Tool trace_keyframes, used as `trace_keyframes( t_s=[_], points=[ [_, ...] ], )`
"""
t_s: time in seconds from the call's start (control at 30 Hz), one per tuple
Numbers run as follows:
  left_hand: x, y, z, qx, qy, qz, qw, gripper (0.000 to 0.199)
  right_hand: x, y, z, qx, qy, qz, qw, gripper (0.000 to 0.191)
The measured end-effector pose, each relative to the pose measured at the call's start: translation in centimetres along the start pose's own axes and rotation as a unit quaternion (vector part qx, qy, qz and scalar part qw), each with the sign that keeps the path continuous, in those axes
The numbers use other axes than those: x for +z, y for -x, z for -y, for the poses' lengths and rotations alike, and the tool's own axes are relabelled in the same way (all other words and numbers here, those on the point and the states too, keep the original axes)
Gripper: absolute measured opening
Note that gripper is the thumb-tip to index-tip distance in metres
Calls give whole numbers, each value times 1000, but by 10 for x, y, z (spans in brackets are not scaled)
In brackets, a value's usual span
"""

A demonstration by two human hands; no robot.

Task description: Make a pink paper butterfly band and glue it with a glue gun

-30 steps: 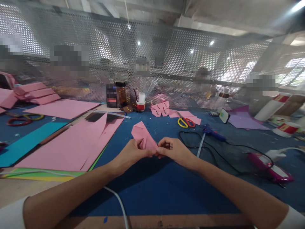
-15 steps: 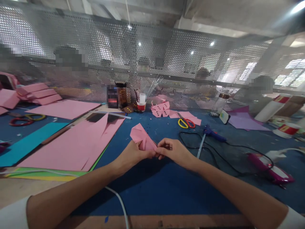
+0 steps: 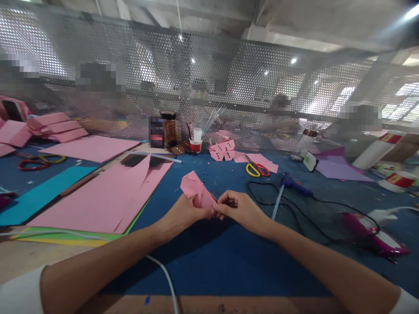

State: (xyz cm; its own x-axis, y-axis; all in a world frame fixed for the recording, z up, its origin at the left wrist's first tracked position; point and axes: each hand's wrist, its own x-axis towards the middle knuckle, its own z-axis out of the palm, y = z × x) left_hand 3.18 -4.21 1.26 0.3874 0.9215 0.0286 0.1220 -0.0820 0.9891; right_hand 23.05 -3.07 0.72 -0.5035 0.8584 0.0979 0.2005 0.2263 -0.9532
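Observation:
A folded piece of pink paper (image 3: 195, 186) is held up above the blue table mat (image 3: 222, 261). My left hand (image 3: 186, 212) grips its lower left side, thumb lying along the bottom edge. At the lower right corner, my right hand (image 3: 233, 205) pinches the paper between thumb and fingertips. Both hands meet at that corner, and the fingers behind the paper are hidden. Beyond the hands stands a pink butterfly-shaped paper cutout (image 3: 222, 150) with dark dots. Scissors (image 3: 257, 169) with yellow and red handles lie behind my right hand.
Large pink sheets (image 3: 98, 196) and a teal strip (image 3: 49, 192) lie at left. A blue glue gun (image 3: 296, 185) with a black cord rests at right, near a magenta device (image 3: 376, 235). A white cable (image 3: 165, 274) crosses the front edge. A perforated metal screen (image 3: 229, 87) closes off the back.
The view has shifted slightly, so everything appears a little farther right. Both hands keep the same hold on the folded pink paper.

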Motion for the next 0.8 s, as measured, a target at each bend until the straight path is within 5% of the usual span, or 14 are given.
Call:
trace_keyframes(
  t_s=[0.23, 0.6, 0.8],
  points=[
    [1, 1, 0, 19, 11, 7, 1000, 19, 1, 1, 2, 6, 10, 1, 1000, 28],
    [3, 4, -3, -10, -56, -58, 997, 20, 3, 3, 6, -7, 56, -17, 998, 20],
    [1, 3, -1, 17, -24, -23, 999, 21, 1, 3, 6, -13, 69, -25, 997, 18]
  ],
)
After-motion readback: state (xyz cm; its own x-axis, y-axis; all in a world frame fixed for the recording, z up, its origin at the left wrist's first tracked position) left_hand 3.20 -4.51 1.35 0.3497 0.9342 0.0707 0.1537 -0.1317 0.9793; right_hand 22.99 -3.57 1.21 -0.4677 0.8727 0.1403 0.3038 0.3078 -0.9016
